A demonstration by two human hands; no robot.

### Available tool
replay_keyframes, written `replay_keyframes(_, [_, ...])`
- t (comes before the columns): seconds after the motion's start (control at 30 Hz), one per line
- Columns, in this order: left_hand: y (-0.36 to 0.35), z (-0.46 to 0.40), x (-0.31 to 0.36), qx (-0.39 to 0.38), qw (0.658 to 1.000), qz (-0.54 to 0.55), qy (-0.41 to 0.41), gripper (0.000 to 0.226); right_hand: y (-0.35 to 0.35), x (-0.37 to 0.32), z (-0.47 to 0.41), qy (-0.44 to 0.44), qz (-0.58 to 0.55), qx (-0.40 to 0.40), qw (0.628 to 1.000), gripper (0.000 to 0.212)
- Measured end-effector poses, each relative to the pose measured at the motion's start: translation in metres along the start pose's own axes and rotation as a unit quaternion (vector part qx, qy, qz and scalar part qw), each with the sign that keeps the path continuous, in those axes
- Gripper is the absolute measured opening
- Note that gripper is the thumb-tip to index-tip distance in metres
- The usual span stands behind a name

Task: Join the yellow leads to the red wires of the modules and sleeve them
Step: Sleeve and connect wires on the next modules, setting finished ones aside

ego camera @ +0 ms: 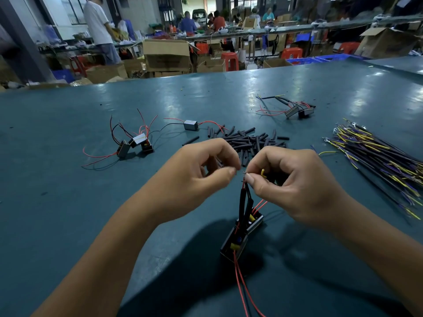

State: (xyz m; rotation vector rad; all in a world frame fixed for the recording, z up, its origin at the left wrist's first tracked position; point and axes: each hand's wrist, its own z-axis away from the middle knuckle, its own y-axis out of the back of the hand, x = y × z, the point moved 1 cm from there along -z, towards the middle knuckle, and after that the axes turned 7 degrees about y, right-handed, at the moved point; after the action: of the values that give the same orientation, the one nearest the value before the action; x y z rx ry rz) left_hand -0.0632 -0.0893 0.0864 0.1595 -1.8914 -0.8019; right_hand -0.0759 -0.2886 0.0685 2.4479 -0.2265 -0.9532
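A factory assembly hall: a long teal worktop (91, 202) strewn with small modules (137, 143), cut sleeving (249, 143) and bundled leads (377, 156); behind it, stacked cardboard boxes (167, 56), red plastic stools (230, 61), blue crates (332, 58) and seated workers (201, 21) at benches.

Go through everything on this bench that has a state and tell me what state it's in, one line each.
left hand: fingers curled, thumb and forefinger pinched at the bare wire ends.
right hand: pinching the red wire and yellow lead.
yellow lead: bent, held in the right hand.
modules: hanging below the hands, some wires already sleeved.
sleeves: loose pile, unused.
lead bundle: lying loose at right.
far modules: set aside, sleeved.
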Motion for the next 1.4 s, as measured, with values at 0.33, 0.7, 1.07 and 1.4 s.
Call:
replay_keyframes(0.33, [0.005, -0.003, 0.002, 0.044, 0.978, -0.114, -0.170, 0.009, 0.001, 0.001, 0.001, -0.014, -0.043, -0.028, 0.999, 0.009])
replay_keyframes(0.7, [0.000, 0.000, 0.000, -0.006, 0.996, -0.032, -0.078, 0.015, 0.000, 0.002, 0.002, 0.022, -0.018, -0.022, 0.999, 0.006])
replay_keyframes(1.07, [0.001, 0.002, 0.000, -0.070, 0.984, 0.146, 0.076, 0.020, -0.001, -0.001, 0.001, 0.058, 0.022, -0.022, 0.998, 0.005])
replay_keyframes(1.4, [-0.016, 0.000, 0.003, -0.071, 0.918, 0.327, 0.211, 0.009, 0.001, 0.000, 0.001, 0.075, 0.040, -0.014, 0.996, 0.006])
